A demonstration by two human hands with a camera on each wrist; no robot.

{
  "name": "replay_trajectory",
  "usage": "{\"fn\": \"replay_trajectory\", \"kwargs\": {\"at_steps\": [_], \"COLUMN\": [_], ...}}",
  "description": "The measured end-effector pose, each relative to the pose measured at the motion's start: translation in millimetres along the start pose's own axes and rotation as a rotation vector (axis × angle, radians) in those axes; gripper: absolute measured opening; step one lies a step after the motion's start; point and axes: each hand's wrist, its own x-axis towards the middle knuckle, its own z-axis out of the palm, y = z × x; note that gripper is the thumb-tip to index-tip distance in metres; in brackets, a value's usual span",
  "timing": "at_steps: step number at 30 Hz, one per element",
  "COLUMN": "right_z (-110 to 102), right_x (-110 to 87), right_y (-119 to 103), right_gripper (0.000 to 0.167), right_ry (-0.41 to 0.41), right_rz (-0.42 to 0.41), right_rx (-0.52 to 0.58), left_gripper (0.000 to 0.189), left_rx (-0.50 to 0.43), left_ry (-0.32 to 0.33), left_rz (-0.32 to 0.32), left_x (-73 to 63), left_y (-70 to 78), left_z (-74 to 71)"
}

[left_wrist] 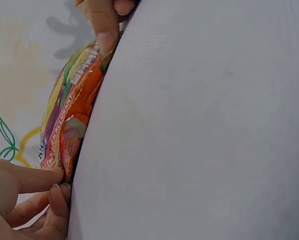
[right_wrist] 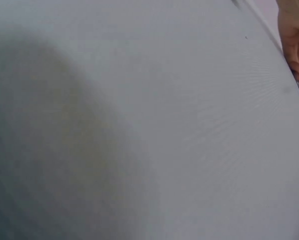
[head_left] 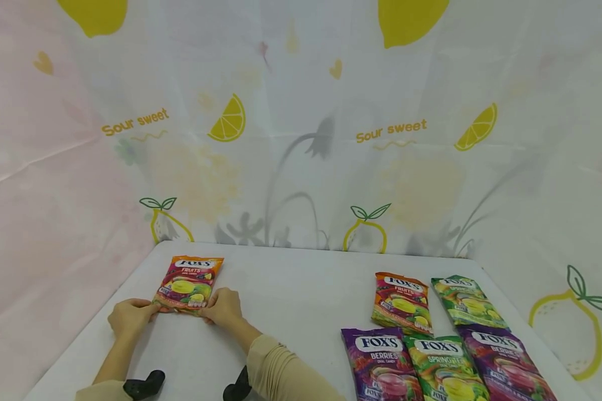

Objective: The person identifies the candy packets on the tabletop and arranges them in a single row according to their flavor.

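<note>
An orange-and-red bag of Fox's Fruits candy (head_left: 189,284) lies face up near the table's far left corner. My left hand (head_left: 130,318) pinches its near left corner between thumb and fingers. At the near right corner, my right hand (head_left: 224,307) grips the bag's edge. From the left wrist, the bag (left_wrist: 69,107) shows edge-on against the tabletop, the left hand (left_wrist: 32,202) at one end and the right hand (left_wrist: 100,22) at the other. Only part of a hand (right_wrist: 293,42) and a sliver of red packaging enter the right wrist view.
On the right of the white table (head_left: 281,312) lie another Fruits bag (head_left: 402,303), two green Springtea bags (head_left: 469,301), (head_left: 446,367) and two purple Berries bags (head_left: 383,365), (head_left: 506,362), set close together in two rows. A lemon-printed curtain (head_left: 291,111) hangs behind.
</note>
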Motion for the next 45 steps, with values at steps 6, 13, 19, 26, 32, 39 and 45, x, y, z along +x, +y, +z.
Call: {"fn": "replay_trajectory", "kwargs": {"at_steps": [6,13,19,26,32,39,45], "right_z": [-3,-9,-22,-31,-42,-55,-63], "right_x": [-4.3,-2.0,-1.4,-0.3,-2.4,-4.2,-2.9], "right_y": [2,8,2,-3,-12,-15,-14], "right_gripper": [0.031,0.019,0.014,0.01,0.01,0.013,0.012], "right_ry": [0.008,-0.098,-0.207,-0.206,-0.205,-0.214,-0.223], "right_rz": [-0.084,-0.106,-0.068,-0.015,-0.04,-0.072,-0.096], "right_rx": [-0.041,0.212,0.25,0.293,0.335,0.303,0.302], "left_gripper": [0.034,0.037,0.031,0.023,0.021,0.026,0.026], "left_rx": [-0.017,-0.03,0.011,-0.007,-0.032,-0.013,-0.014], "left_ry": [-0.044,-0.016,0.135,0.181,0.121,0.061,0.035], "left_rz": [0.016,0.04,0.171,0.294,0.325,0.31,0.288], "left_x": [2.3,-2.6,-5.3,-9.9,-13.5,-18.2,-22.1], "left_y": [-4.1,-5.4,-4.0,13.0,25.4,31.2,35.9], "left_z": [-4.2,-0.8,5.5,6.1,6.5,4.8,3.9]}}
